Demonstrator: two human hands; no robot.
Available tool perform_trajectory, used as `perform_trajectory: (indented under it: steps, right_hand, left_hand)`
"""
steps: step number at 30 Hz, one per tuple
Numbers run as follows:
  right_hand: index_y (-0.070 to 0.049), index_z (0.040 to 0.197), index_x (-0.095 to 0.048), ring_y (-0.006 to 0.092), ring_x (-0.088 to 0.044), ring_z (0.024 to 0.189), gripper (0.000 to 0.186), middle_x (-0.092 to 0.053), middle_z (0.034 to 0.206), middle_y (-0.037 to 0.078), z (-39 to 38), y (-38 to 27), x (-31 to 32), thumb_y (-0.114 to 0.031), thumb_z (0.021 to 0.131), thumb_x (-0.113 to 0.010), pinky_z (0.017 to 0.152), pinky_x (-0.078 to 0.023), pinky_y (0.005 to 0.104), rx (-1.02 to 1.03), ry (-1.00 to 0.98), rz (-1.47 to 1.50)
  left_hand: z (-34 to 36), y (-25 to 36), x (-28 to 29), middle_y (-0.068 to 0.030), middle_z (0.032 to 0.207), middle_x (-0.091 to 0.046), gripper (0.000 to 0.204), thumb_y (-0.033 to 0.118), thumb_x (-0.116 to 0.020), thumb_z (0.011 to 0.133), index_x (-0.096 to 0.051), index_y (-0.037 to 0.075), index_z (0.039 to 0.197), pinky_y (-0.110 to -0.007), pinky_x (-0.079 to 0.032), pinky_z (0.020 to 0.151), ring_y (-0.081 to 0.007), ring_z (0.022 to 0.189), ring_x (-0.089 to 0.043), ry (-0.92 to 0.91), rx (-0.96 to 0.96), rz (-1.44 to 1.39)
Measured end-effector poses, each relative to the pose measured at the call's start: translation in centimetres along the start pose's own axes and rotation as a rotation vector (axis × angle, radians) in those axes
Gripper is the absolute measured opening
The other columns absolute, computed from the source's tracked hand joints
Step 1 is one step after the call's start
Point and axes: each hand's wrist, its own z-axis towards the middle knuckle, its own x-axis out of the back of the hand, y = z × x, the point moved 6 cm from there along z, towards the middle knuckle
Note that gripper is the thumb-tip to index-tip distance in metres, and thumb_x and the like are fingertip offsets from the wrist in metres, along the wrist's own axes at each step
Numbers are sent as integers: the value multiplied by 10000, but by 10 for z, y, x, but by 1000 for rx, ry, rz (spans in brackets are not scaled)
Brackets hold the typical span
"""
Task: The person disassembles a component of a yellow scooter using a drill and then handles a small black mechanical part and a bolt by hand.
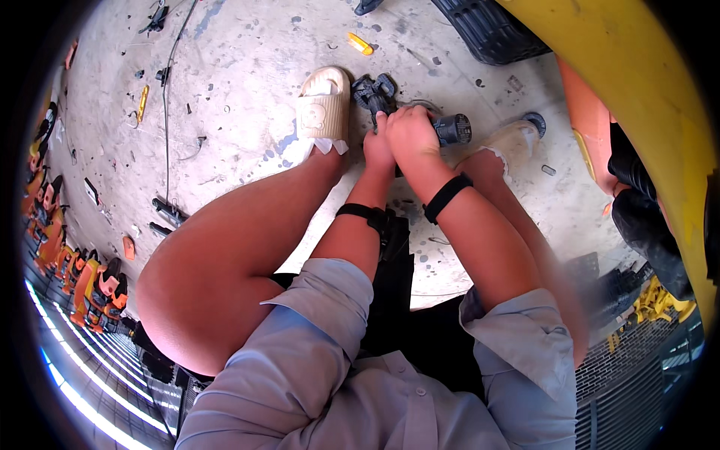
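Observation:
Between my feet, my left hand (379, 142) and my right hand (412, 135) are together on a black tool or mechanical assembly (375, 97), both with fingers closed on it. A black cylinder (454, 129) sticks out to the right of my right hand. The assembly's knobbly upper end lies beyond my fingertips, beside my beige left slipper (322, 109). My hands hide its middle, so I cannot tell how the parts join.
A yellow panel (622, 52) curves along the right, beside black ribbed parts (487, 26). Yellow cutters (360, 43), a cable (166, 112) and small scraps lie on the concrete floor (240, 90). Several orange-and-black machines (82, 289) stand at the far left.

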Motion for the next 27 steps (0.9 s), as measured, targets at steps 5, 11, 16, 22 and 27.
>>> perform_trajectory:
  steps: [5,11,16,22,27]
  right_hand:
    - [-162,1467,-499,320,-664,1016,446,-698,1117,106,2,-2,1,-188,1022,-475,769,-528,533,-57,-33,80]
    - [-179,1468,-508,293,-662,984,458,-699,1072,80,-5,-14,-4,-174,1010,-485,729,-504,487,-108,40,77]
    - [-185,1469,-503,278,-657,945,463,-690,1032,63,-5,-17,-11,-186,1007,-489,730,-513,508,-76,71,23]
    - [-176,1477,-498,281,-656,958,464,-692,1041,80,-5,-16,-12,-202,1014,-489,762,-507,522,-79,69,22]
    - [-184,1477,-489,307,-657,938,457,-688,1034,105,-5,-14,-17,-204,1020,-474,747,-513,545,-65,65,0]
  left_hand:
    - [-8,9,20,-292,1042,-712,819,654,-461,989,-654,-137,1077,-424,-507,890,-367,998,-687,58,93,103]
    - [-9,10,24,-195,982,-717,721,613,-484,1017,-648,-85,1083,-389,-516,817,-272,884,-666,44,-7,47]
    - [-7,-6,10,-134,955,-706,664,600,-485,1030,-652,-42,1067,-368,-516,774,-217,827,-641,-3,20,-121]
    - [-5,-4,4,-268,991,-717,776,655,-486,992,-662,-97,1068,-434,-512,873,-343,952,-685,-2,28,-174]
    - [-14,1,3,-269,1017,-717,781,656,-482,993,-659,-97,1101,-428,-512,883,-351,972,-687,21,68,-158]
